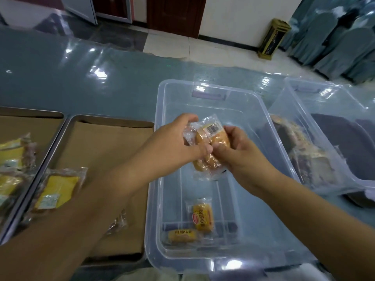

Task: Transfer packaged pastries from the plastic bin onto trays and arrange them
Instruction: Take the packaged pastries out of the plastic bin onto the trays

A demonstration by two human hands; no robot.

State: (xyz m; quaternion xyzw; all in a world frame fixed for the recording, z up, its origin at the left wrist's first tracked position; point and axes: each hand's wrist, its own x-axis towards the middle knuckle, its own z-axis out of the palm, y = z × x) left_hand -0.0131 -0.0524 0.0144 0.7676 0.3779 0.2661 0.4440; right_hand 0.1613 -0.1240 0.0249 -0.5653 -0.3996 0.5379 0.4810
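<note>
Above the clear plastic bin [160,102], my left hand [174,142] and my right hand [237,153] both grip a bunch of golden packaged pastries [211,145] in clear wrappers. Two more yellow-wrapped pastries [203,217] [181,235] lie on the bin's floor near its front wall. To the left sits a metal tray [113,142] lined with brown paper, holding a yellow pastry pack [57,190] and a small clear packet [117,222]. A second tray [30,120] at far left carries several packs [12,157].
A second clear bin [292,92] stands to the right with wrapped brown pastries [302,151] inside. The table has a glossy teal cover [81,78]. Beyond it are a tiled floor, a gold stand [273,39] and covered chairs [341,37].
</note>
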